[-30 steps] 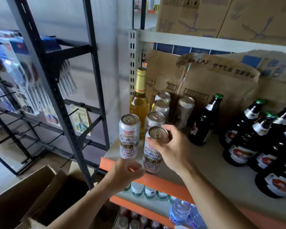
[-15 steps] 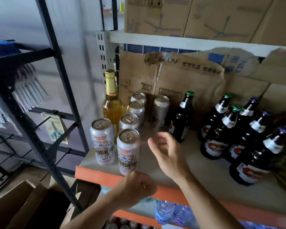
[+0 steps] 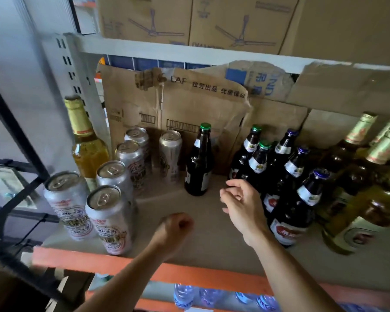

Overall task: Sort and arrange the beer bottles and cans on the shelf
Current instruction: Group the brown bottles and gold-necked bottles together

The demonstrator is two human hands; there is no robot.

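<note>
Our left hand (image 3: 175, 229) is clenched in a fist over the shelf (image 3: 212, 246) beside the front beer can (image 3: 109, 219), while our right hand (image 3: 241, 203) hangs loose-fingered and empty near the dark bottles (image 3: 288, 218).

— Where are the person's hands?
— The left hand (image 3: 175, 228) is a fist over the shelf (image 3: 212, 251), just right of the front can (image 3: 109, 219).
— And the other?
— The right hand (image 3: 241, 203), loosely curled and holding nothing, hovers just beside the dark bottles (image 3: 288, 176).
</note>
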